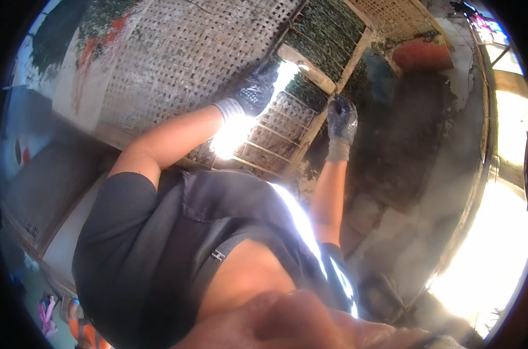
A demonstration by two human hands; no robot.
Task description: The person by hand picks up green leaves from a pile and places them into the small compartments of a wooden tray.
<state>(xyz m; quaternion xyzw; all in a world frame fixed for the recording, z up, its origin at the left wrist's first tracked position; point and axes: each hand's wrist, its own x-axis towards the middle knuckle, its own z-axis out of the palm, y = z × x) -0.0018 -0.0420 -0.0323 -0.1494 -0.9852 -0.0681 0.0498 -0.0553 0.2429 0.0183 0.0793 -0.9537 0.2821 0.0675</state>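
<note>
A large woven lattice tray point(188, 58), pale and stained, is in front of me. Against its right side lies a wooden frame point(316, 74) with thin slats and a dark green layer in its upper openings. My left hand point(255, 93), in a dark patterned glove with a light cuff, is at the tray's edge beside the frame; strong sunlight washes out its fingers, hiding what they hold. My right hand point(342, 119), in a grey glove, has curled fingers closed at the frame's long side bar, near the joint with the crossbar.
A dark stained surface point(415, 139) lies to the right, with a reddish block point(422, 56) at its top. Glaring sunlit ground point(491, 250) shows beyond the right edge. A brown panel point(37, 180) stands left. At the lower left is orange clothing point(86, 333), seemingly another person's.
</note>
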